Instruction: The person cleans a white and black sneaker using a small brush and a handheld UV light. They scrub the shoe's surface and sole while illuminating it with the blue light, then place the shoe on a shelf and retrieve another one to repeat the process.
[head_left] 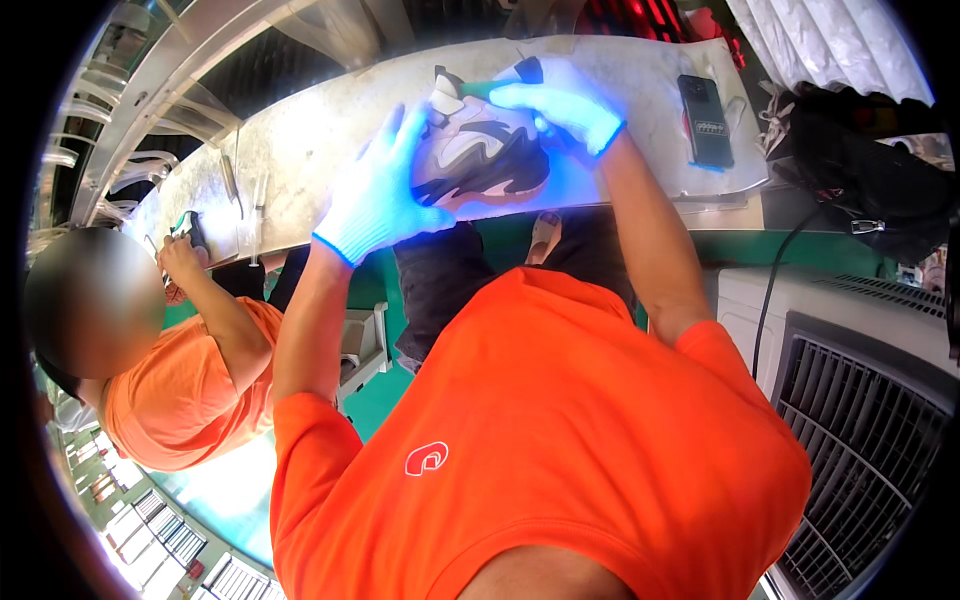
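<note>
A sneaker [484, 150] in grey, white and black stands on the worktable in front of me, its side with the wavy dark panel facing me. My left hand [378, 185], in a white knit glove with a blue cuff, is spread along the shoe's left end. Its fingers are stretched out and the thumb is held apart near the sole. My right hand [575, 108], gloved alike, grips the shoe's upper right part, with fingers reaching over the top by the green lining. Strong bluish glare washes out detail on both gloves.
A dark phone [706, 120] lies to the right on the pale worktable [300, 125]. A black bag [870, 170] sits beyond it, above a vented machine [850, 400]. At left, a co-worker in orange [195, 385] handles a dark shoe [190, 232]. Metal frames [160, 90] stand behind.
</note>
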